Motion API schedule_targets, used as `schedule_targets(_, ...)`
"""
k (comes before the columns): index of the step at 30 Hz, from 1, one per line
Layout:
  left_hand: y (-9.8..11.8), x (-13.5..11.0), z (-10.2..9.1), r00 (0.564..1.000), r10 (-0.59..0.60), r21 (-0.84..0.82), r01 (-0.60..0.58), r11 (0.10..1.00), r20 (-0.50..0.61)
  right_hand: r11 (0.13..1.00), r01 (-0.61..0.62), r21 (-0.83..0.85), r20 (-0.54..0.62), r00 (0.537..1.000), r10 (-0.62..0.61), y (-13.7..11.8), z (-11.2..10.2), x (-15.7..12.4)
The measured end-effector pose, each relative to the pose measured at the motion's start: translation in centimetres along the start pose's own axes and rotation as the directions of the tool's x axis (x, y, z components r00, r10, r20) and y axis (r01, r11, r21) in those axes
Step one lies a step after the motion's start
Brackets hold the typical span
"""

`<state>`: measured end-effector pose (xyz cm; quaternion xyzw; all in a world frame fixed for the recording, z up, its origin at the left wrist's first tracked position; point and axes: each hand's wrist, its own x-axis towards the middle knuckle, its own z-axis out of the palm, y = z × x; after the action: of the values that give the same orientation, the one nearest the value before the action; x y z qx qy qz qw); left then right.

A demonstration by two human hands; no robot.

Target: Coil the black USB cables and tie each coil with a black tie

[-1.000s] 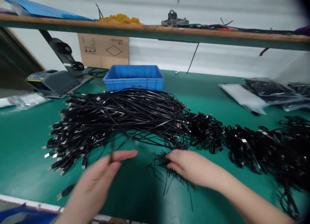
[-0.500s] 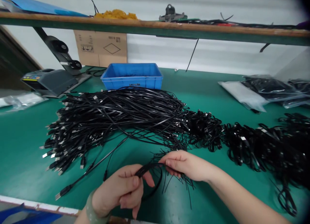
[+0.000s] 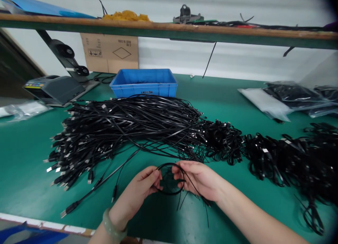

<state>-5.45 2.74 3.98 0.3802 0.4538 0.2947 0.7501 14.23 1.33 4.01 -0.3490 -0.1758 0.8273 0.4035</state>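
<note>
Head view, left to right: a USB plug on the green bench mat, its black cable running up and right toward a heap of flat black cables, with a blue plastic bin behind. A pale green bangle on the left wrist. Left hand curled, fingers pinching the left side of a loop of black cable. That loop upright between both hands, its round face toward the camera, neither hand clearly nearer. Right hand also curled and gripping, on the loop's right side, loose cable running off down and right from it. Farther right, tangled coiled black cables and plastic bags.
</note>
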Motion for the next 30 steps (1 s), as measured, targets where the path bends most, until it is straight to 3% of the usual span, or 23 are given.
schedule_targets(6, -1.1, 0.4, 0.3, 1.000, -0.010, -0.174, 0.006, 0.985, -0.019, 0.998, 0.065, 0.003, 0.096, 0.993, -0.065, -0.1, 0.8, 0.0)
schedule_targets(8, -1.7, 0.3, 0.8, 0.998, -0.032, -0.240, 0.043, 0.970, 0.050, 0.990, 0.139, 0.030, 0.118, 0.983, -0.142, 0.0, 1.2, 0.2)
schedule_targets(11, -2.7, 0.0, 1.7, 0.974, -0.074, -0.312, 0.140, 0.940, 0.214, 0.974, 0.226, 0.028, 0.061, 0.972, -0.227, 0.3, 1.7, 0.8)
schedule_targets(14, -3.6, -0.4, 2.4, 0.947, -0.107, -0.319, 0.206, 0.925, 0.302, 0.939, 0.329, -0.100, -0.027, 0.943, -0.333, 1.0, 2.0, 1.5)
schedule_targets(18, -3.6, -0.7, 2.1, 0.969, -0.141, -0.305, 0.200, 0.931, 0.204, 0.820, 0.409, -0.400, 0.006, 0.896, -0.444, 1.3, 1.5, 2.1)
schedule_targets(20, -3.4, -0.7, 1.3, 0.984, -0.146, -0.313, 0.172, 0.934, 0.105, 0.636, 0.387, -0.667, 0.033, 0.869, -0.494, 1.1, 0.9, 2.3)
schedule_targets(21, -3.3, -0.8, 0.8, 0.988, -0.145, -0.310, 0.156, 0.938, 0.057, 0.475, 0.338, -0.813, 0.050, 0.853, -0.520, 1.0, 0.5, 2.3)
schedule_targets(23, -3.0, -0.9, -0.1, 0.990, -0.141, -0.303, 0.126, 0.945, -0.030, 0.068, 0.147, -0.987, 0.087, 0.836, -0.542, 0.9, -0.2, 2.3)
schedule_targets(25, -2.8, -1.0, -0.7, 0.987, -0.137, -0.296, 0.107, 0.949, -0.085, -0.261, -0.049, -0.964, 0.099, 0.845, -0.526, 1.1, -0.8, 2.2)
schedule_targets(27, -2.7, -1.1, -0.9, 0.986, -0.131, -0.280, 0.097, 0.955, -0.107, -0.423, -0.147, -0.894, 0.096, 0.860, -0.501, 1.6, -1.2, 2.3)
schedule_targets(30, -2.7, -1.0, -0.7, 0.985, -0.130, -0.251, 0.098, 0.963, -0.116, -0.472, -0.159, -0.867, 0.107, 0.865, -0.490, 2.2, -1.4, 2.5)
